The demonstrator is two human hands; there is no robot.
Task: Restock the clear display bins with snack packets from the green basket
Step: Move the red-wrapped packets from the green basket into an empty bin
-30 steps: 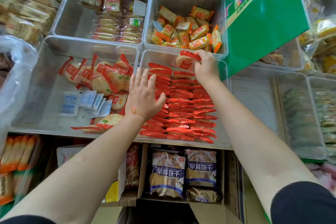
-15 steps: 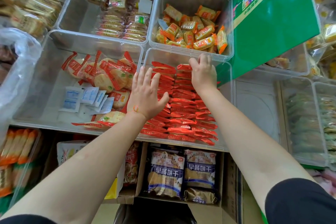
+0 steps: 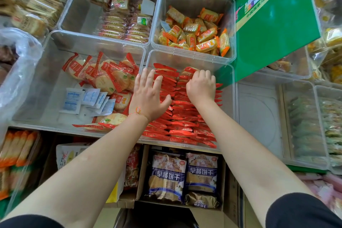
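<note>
Placement step in hand — both hands are inside the front clear bin, which holds upright rows of red snack packets running front to back. By the look of it, a packet is being seated at the far end of the right-hand row.

Right hand: fingers curled down over the rearmost packet of that row, gripping or pressing its top edge; the fingertips are hidden among the wrappers, so the exact hold cannot be confirmed. Left hand: flat, fingers straight and spread, palm down on the tops of the left-hand row, thumb angled out toward the centre. It holds nothing and appears to steady the stack.

Green basket: not positively identified. A green printed panel stands tilted just right of the bin, touching or overlapping its far corner; whether it belongs to the basket cannot be told.

Neighbouring bin to the left holds loose round crackers in red wrappers and small white sachets.

Next move, as judged — release the seated packet without tipping the row, then withdraw the right hand to fetch more stock. Space remains at the back of the bin.
</note>
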